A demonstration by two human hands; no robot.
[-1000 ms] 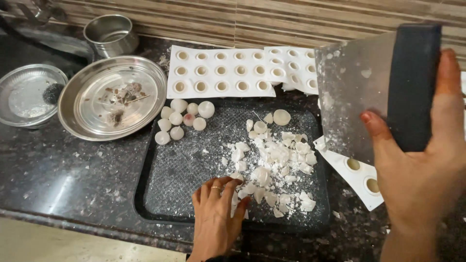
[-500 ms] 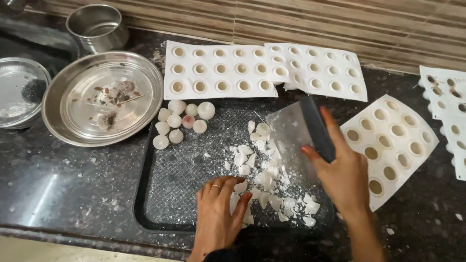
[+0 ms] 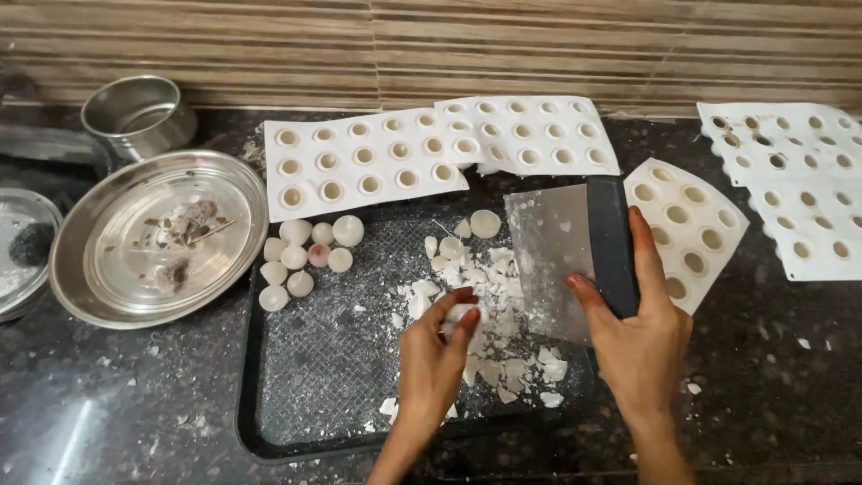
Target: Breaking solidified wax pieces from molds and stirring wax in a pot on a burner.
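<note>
My right hand (image 3: 639,339) grips a metal bench scraper (image 3: 552,256) by its black handle, blade down among white broken shell pieces (image 3: 489,310) on a black tray (image 3: 296,359). My left hand (image 3: 435,355) pinches a small white piece (image 3: 460,313) between thumb and fingers, just left of the scraper. Several whole white half-spheres (image 3: 305,256) sit grouped at the tray's upper left corner.
White silicone moulds with round cavities lie behind the tray (image 3: 359,162), (image 3: 530,135), beside it at right (image 3: 696,229) and at far right (image 3: 795,180). A steel plate (image 3: 108,269) with scraps, a steel cup (image 3: 139,112) and a small dish (image 3: 18,260) stand at left. White crumbs dot the dark counter.
My right hand brought the scraper down from up high onto the shell pieces on the tray. My left hand lifted from flat on the tray and pinched a white piece.
</note>
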